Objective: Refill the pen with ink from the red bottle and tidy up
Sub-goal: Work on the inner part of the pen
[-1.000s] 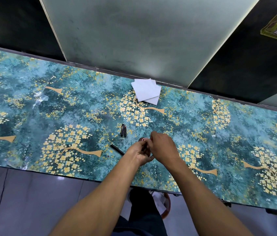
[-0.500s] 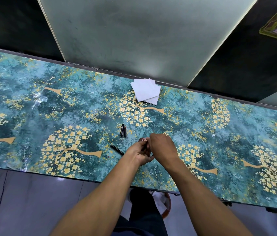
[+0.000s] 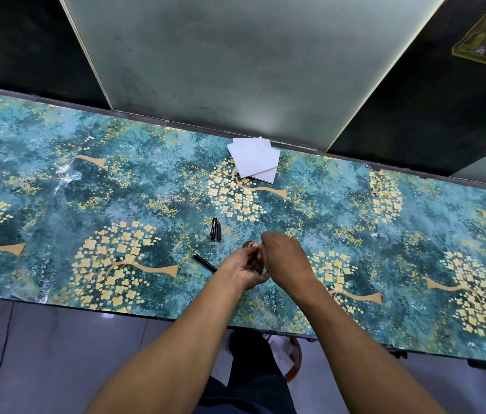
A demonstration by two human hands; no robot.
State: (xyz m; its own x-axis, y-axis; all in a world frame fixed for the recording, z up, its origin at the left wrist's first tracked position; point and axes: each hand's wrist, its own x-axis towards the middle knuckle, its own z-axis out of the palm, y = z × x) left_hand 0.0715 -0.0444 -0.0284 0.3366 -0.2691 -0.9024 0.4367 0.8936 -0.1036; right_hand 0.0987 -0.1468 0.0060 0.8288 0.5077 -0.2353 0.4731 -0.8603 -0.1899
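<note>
Both hands, left hand (image 3: 244,268) and right hand (image 3: 285,259), grip the red bottle (image 3: 250,245) (mostly hidden); a slip could spill ink toward the tissues (image 3: 253,159) at twelve o'clock.

Long table (image 3: 56,204) covered in a glossy teal sheet printed with yellow-blossom trees with tan trunks; the sheet wrinkles near the left front edge. Lying on it: a small stack of white paper napkins (image 3: 254,160) at the far edge, slightly fanned; two short black pen parts (image 3: 215,228) side by side, touching, near the middle; a slim black pen piece (image 3: 205,262) lying diagonally, nearer the front and just left of the hands. Napkins sit well apart from the pen parts.
</note>
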